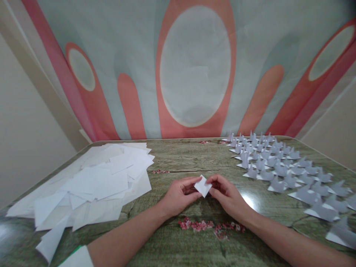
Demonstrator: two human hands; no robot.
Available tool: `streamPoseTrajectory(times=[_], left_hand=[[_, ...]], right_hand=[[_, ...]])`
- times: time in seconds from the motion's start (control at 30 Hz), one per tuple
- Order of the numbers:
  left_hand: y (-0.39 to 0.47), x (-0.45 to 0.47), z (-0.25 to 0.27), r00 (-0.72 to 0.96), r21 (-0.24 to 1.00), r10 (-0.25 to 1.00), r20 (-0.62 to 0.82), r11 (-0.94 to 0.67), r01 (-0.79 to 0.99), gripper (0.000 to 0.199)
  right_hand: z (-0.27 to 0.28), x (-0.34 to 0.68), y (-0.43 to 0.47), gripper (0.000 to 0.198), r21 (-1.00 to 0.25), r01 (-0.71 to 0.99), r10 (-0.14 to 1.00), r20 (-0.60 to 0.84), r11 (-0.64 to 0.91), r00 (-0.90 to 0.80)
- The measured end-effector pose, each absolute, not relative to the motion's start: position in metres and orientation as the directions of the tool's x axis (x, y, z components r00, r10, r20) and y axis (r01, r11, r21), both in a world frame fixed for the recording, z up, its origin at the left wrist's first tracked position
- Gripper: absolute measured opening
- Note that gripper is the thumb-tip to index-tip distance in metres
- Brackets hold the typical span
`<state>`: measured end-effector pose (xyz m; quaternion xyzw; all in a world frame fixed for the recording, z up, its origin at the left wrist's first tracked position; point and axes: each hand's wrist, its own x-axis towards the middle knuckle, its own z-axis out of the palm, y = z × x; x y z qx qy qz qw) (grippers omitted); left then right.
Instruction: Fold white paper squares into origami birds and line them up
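Between my two hands is a small white folded paper (pixel 203 186), turned so that it looks like a diamond with one corner up. My left hand (pixel 180 194) pinches its left corner between thumb and fingers. On the opposite side, my right hand (pixel 226 191) grips the right corner the same way. The paper is held just over the wood-patterned table (pixel 189 159), around the middle. Whether its lower tip touches the surface I cannot tell.
Loose white paper sheets (pixel 97 181) lie in an untidy pile at the left. Rows of folded white paper birds (pixel 280 168) stand along the right side. A white piece with a green edge (pixel 79 257) lies by my left forearm. A patterned backdrop (pixel 194 66) hangs behind the table.
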<state>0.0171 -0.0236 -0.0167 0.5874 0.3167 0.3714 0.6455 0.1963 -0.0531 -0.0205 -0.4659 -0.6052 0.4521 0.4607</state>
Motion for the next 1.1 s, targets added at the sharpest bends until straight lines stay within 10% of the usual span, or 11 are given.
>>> streamPoseTrajectory(times=[1.1], left_hand=[[-0.023,0.0167,-0.0149,0.509,0.998,0.861,-0.014,0.047,-0.052,0.058]], right_hand=[[-0.0197,0.1963,-0.0514,0.015,-0.962,0.174,0.974,0.19,0.209,-0.12]])
